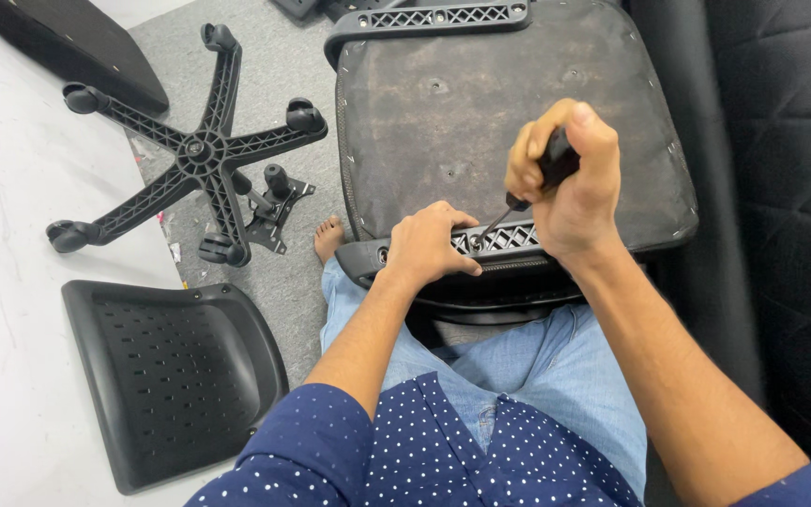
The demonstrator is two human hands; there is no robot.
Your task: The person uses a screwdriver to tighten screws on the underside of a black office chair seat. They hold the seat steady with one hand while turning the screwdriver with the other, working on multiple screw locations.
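Nearest the camera is a dark blue shirt with small white dots [424, 451], and below it light blue jeans [537, 366] over the person's lap. From the sleeves two bare forearms reach forward to an upturned office chair seat with a worn grey-brown fabric underside [481, 103], which rests against the knees. The left hand [429, 244] lies palm down on the near black plastic armrest with a lattice pattern [504, 239], its fingers curled over the bar and pressing on it. The right hand [570, 178] is closed in a tight fist around the black handle of a screwdriver with a thin metal shaft [518, 202]; the shaft slants down and to the left, and its tip meets the armrest just beside the left hand's fingertips. A second black lattice armrest [434, 17] sits along the far edge of the seat.

On the grey carpet to the left lies a black five-armed chair base with castors [201, 150], and close by it a black metal tilt mechanism plate [274, 202]. A bare foot [328, 237] shows between that plate and the seat. Nearer, on the white floor, lies a black perforated plastic backrest shell [175, 376], well apart from both hands
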